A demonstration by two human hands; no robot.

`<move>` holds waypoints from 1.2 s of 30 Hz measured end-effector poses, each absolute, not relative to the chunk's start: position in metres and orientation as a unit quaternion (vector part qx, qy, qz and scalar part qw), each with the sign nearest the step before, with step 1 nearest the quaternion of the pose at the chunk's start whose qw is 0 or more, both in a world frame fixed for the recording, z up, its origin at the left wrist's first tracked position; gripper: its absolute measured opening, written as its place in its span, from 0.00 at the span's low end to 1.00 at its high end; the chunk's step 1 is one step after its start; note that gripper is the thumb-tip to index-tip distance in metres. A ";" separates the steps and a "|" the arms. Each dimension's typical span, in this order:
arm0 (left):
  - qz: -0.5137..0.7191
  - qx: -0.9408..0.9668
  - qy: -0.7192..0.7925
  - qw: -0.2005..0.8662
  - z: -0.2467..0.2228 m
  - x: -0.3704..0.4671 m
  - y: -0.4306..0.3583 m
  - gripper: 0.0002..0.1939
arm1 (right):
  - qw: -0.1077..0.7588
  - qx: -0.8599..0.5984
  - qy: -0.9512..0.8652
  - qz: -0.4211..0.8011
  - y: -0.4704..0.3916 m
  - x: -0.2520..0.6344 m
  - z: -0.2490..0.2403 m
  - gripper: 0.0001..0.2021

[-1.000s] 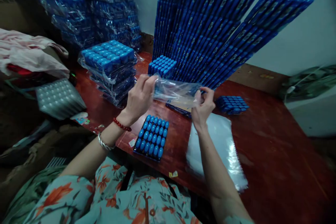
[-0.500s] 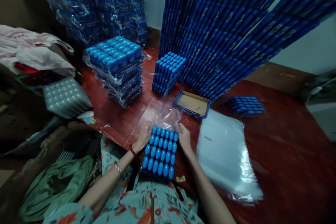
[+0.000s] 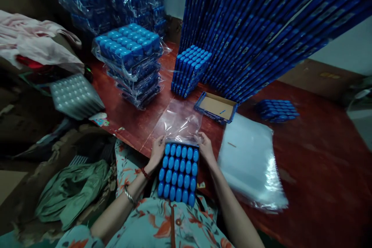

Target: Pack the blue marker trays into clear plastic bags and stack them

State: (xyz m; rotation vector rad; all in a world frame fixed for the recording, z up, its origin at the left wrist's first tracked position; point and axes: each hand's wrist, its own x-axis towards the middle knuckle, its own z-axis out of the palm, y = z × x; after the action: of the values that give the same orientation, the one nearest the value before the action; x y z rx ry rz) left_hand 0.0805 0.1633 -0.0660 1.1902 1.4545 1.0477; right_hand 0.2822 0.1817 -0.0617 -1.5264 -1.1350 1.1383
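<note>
A tray of blue oval-topped pieces (image 3: 178,172) in rows lies against my body at the table's front edge. Beyond its far side spreads a clear plastic bag (image 3: 181,122), its near edge at the tray's far end. My left hand (image 3: 157,150) pinches the bag's left corner beside the tray. At the right corner, my right hand (image 3: 205,147) grips the film the same way. How far the bag reaches over the tray, I cannot tell. A shallow blue-edged box (image 3: 216,106) with a bare cardboard bottom sits beyond my right hand.
Flat clear bags (image 3: 250,162) lie in a pile at right. Film-wrapped packs (image 3: 130,66) are stacked at left, near a clear moulded tray stack (image 3: 76,96). Blue packs (image 3: 192,69) stand mid-table, before a tall wall of blue boxes (image 3: 241,27). A small blue stack (image 3: 277,110) sits right.
The bag is spread out flatter and longer beyond the tray. The tray sits closer to my body, and both hands still hold the film at its far end. The view has shifted slightly.
</note>
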 end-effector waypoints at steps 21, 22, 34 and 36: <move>0.278 0.661 0.606 0.345 -0.046 0.060 0.153 0.12 | 0.286 -0.667 -0.665 0.174 0.132 0.298 -0.038 0.15; 0.308 0.652 0.592 0.360 -0.046 0.061 0.156 0.12 | 0.291 -0.656 -0.671 0.186 0.136 0.299 -0.036 0.13; 0.403 0.655 0.534 0.351 -0.033 0.047 0.097 0.09 | 0.437 -0.580 -0.660 0.195 0.077 0.295 -0.032 0.08; 0.375 0.708 0.503 0.324 -0.033 0.037 0.075 0.10 | 0.437 -0.563 -0.672 0.201 0.056 0.299 -0.031 0.10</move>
State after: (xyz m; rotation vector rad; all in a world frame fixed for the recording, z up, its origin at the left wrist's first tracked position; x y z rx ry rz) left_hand 0.0370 0.0754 -0.0327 1.8561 1.3204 0.9826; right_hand 0.2985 0.0557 -0.0313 -1.4001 -1.6712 0.5001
